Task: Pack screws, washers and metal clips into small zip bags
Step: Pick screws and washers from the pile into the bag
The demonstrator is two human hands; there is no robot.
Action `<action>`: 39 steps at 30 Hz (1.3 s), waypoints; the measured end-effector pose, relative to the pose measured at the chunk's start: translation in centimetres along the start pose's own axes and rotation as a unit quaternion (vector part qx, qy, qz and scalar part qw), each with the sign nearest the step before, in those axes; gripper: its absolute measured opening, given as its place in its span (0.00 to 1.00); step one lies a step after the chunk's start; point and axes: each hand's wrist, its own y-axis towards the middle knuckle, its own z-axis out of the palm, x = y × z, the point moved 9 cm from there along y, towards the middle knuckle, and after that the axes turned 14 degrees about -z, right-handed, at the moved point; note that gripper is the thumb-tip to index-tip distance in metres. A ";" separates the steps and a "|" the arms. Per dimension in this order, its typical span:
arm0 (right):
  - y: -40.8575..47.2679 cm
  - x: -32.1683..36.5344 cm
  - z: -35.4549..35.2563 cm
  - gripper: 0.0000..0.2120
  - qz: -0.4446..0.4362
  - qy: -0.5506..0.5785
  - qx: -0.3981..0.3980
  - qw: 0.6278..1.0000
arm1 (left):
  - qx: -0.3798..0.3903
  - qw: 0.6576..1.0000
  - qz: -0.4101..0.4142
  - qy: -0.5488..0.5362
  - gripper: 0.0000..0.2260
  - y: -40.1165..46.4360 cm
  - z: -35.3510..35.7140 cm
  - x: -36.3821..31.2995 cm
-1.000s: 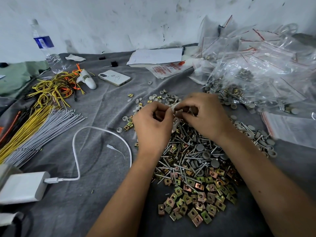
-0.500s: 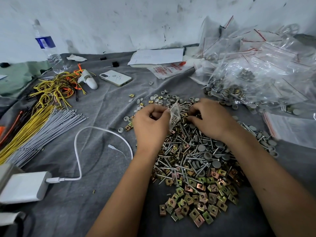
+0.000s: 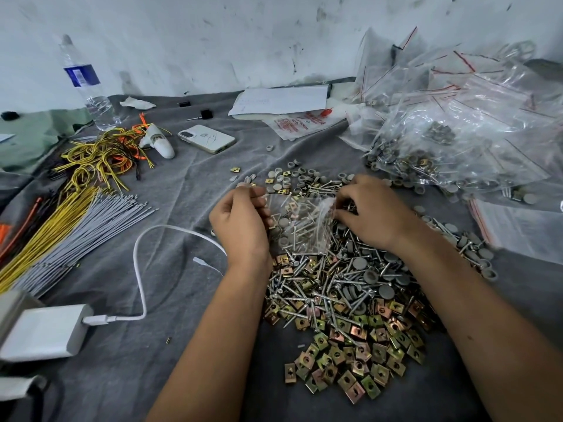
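I hold a small clear plastic zip bag (image 3: 300,226) stretched between my hands at the centre of the frame, above the far edge of the heap of silver screws, grey washers and brassy square metal clips (image 3: 341,300) on the grey-clothed bench (image 3: 170,184). My left hand (image 3: 240,223) pinches its left edge; my right hand (image 3: 373,211) pinches the right. The mouth runs left to right between them along the far side. Screws and washers already show inside, so I judge sealing comes next.
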 end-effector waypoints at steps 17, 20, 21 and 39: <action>-0.3 -1.2 -2.1 0.05 0.025 0.082 -0.129 0.988 | 0.071 0.872 0.294 0.384 0.15 -4.7 4.6 -2.4; -0.4 -1.4 -2.6 0.06 0.034 0.096 -0.155 0.983 | 0.089 0.792 0.352 0.491 0.17 -5.7 6.2 -1.5; -0.4 -1.4 -2.9 0.06 0.035 0.103 -0.164 0.980 | 0.102 0.785 0.353 0.499 0.15 -5.6 6.4 -1.2; -0.8 0.5 -4.7 0.05 -0.057 0.319 -0.259 0.910 | 0.193 0.957 -0.068 0.204 0.04 -0.6 3.2 1.3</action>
